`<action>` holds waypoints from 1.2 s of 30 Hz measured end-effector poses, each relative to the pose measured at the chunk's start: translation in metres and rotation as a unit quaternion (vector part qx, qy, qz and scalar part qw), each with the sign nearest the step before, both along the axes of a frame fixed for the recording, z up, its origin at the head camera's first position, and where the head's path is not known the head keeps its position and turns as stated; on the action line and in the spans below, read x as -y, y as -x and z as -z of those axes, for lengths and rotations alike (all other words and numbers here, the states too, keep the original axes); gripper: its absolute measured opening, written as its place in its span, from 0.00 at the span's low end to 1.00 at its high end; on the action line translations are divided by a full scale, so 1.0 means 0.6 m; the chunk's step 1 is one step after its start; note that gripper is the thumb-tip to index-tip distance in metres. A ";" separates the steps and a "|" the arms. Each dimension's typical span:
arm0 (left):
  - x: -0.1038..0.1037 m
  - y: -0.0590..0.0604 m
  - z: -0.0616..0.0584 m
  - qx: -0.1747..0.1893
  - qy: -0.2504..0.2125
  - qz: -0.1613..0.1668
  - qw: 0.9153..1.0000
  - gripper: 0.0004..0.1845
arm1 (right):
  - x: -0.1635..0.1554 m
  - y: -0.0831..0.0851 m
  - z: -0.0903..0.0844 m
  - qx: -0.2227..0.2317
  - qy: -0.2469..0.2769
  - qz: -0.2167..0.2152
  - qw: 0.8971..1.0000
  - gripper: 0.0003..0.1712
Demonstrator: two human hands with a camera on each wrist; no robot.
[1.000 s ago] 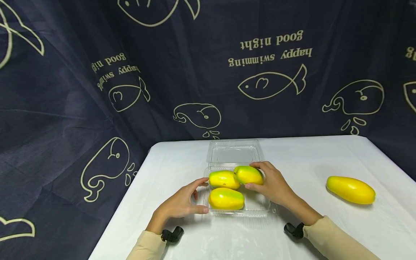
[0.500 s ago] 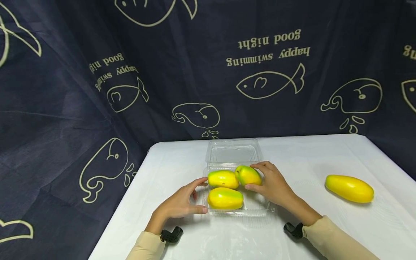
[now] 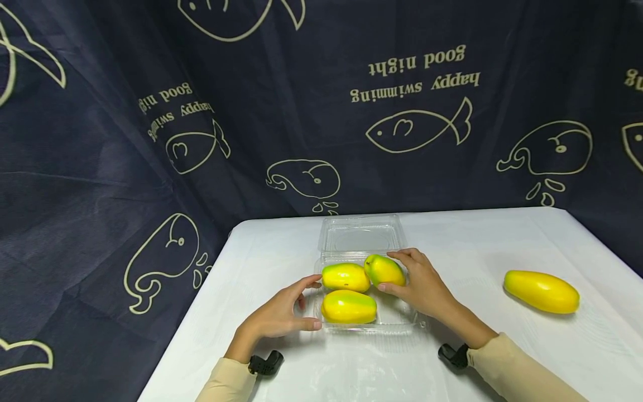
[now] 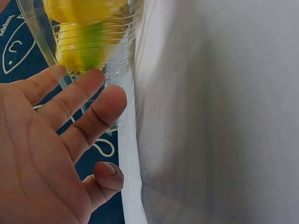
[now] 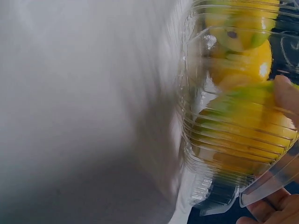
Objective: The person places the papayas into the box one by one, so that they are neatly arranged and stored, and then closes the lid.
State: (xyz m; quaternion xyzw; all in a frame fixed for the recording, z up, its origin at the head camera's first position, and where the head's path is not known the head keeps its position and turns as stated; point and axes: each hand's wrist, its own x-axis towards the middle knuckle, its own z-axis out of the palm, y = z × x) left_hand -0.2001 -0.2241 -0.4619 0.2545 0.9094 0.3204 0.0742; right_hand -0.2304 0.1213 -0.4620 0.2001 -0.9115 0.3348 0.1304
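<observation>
In the head view, a clear plastic clamshell box (image 3: 397, 321) stands with its lid (image 3: 361, 234) flipped back. Two yellow-green papayas lie in its left half, a rear papaya (image 3: 345, 277) and a front papaya (image 3: 349, 307). My right hand (image 3: 422, 285) pinches a third papaya (image 3: 385, 271) between thumb and fingers at the box's rear right; whether it touches the bottom cannot be told. My left hand (image 3: 278, 312) spreads its fingers along the box's left wall. In the left wrist view, several fingertips (image 4: 93, 79) of this hand come against or close to the ribbed plastic.
Another longer yellow papaya (image 3: 542, 292) lies on the white-covered table (image 3: 477, 240), well to the right of the box. A dark curtain (image 3: 301, 111) with fish prints hangs behind the table and along its left side.
The papaya in my right hand has turned, its stem end now pointing to the upper left. My left hand and the other papayas have stayed put.
</observation>
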 end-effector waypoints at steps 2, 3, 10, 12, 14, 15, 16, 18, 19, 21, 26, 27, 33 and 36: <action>0.000 0.000 0.000 0.000 -0.001 0.001 1.000 0.51 | 0.000 -0.001 -0.001 -0.003 0.000 -0.001 1.000 0.46; 0.000 -0.001 0.000 0.001 -0.002 0.001 1.000 0.51 | 0.001 -0.001 -0.001 -0.004 0.000 -0.001 1.000 0.46; 0.000 -0.001 -0.002 0.002 -0.002 0.000 1.000 0.51 | 0.002 -0.002 -0.005 -0.008 -0.001 0.001 1.000 0.45; 0.000 -0.002 -0.002 0.002 -0.001 0.000 1.000 0.51 | 0.003 -0.002 -0.006 -0.009 -0.005 0.002 1.000 0.45; 0.000 -0.002 -0.003 0.002 -0.002 -0.001 1.000 0.51 | 0.003 -0.001 -0.007 -0.011 -0.006 0.005 1.000 0.45; 0.000 -0.002 -0.003 0.002 -0.002 -0.001 1.000 0.51 | 0.003 -0.001 -0.008 -0.012 -0.007 0.006 1.000 0.45; 0.000 -0.002 -0.003 0.002 -0.002 -0.001 1.000 0.51 | 0.003 -0.001 -0.008 -0.013 -0.007 0.007 1.000 0.45; 0.000 -0.002 -0.003 0.002 -0.002 -0.001 1.000 0.51 | 0.003 -0.001 -0.009 -0.014 -0.007 0.008 1.000 0.44; 0.000 -0.002 -0.003 0.003 -0.003 -0.001 1.000 0.51 | 0.004 -0.001 -0.010 -0.013 -0.006 0.008 1.000 0.44; 0.000 -0.001 -0.002 0.003 -0.003 0.000 1.000 0.51 | 0.004 -0.001 -0.010 -0.011 -0.005 0.008 1.000 0.45; 0.000 -0.002 -0.002 0.005 -0.003 0.001 1.000 0.51 | 0.002 -0.002 -0.008 -0.009 -0.005 0.006 1.000 0.45; -0.001 -0.002 -0.003 0.006 -0.003 0.002 1.000 0.51 | 0.002 -0.003 -0.008 -0.009 -0.005 0.006 1.000 0.45; -0.002 -0.004 -0.005 0.006 -0.001 0.001 1.000 0.51 | 0.001 -0.007 -0.012 -0.009 0.001 0.001 1.000 0.45; -0.002 -0.004 -0.005 0.005 0.001 0.001 1.000 0.51 | 0.000 -0.010 -0.015 -0.010 0.000 -0.003 1.000 0.46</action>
